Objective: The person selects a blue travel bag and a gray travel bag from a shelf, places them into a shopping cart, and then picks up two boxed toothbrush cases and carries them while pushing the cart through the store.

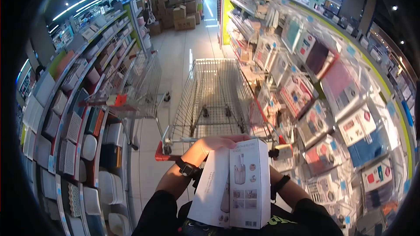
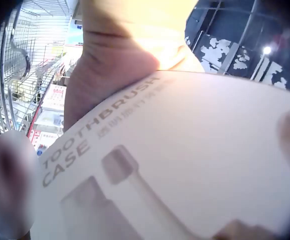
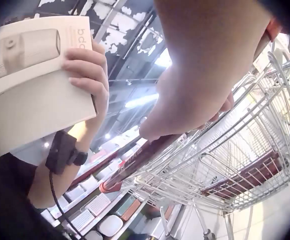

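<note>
A white box [image 1: 249, 183] printed with a toothbrush case picture stands tilted before the chest in the head view. My left hand [image 1: 212, 144] holds it at the top edge; in the right wrist view, the left hand's curled fingers [image 3: 87, 72] grip the box [image 3: 40, 115]. Close up, the left wrist view shows the lettered box face [image 2: 185, 135] against the left hand [image 2: 120, 70]. My right hand [image 3: 195, 100] grips the red cart handle [image 3: 140, 162], its thumb along the bar and fingertips showing beyond; the box mostly hides this hand in the head view.
The wire shopping cart [image 1: 214, 91] stands straight ahead with bare mesh showing inside. Another cart [image 1: 140, 83] is at the left, beside shelves of plastic containers [image 1: 89, 148]. Packaged goods [image 1: 299, 91] hang along the right. Cardboard boxes [image 1: 184, 22] are stacked farther down the tiled aisle.
</note>
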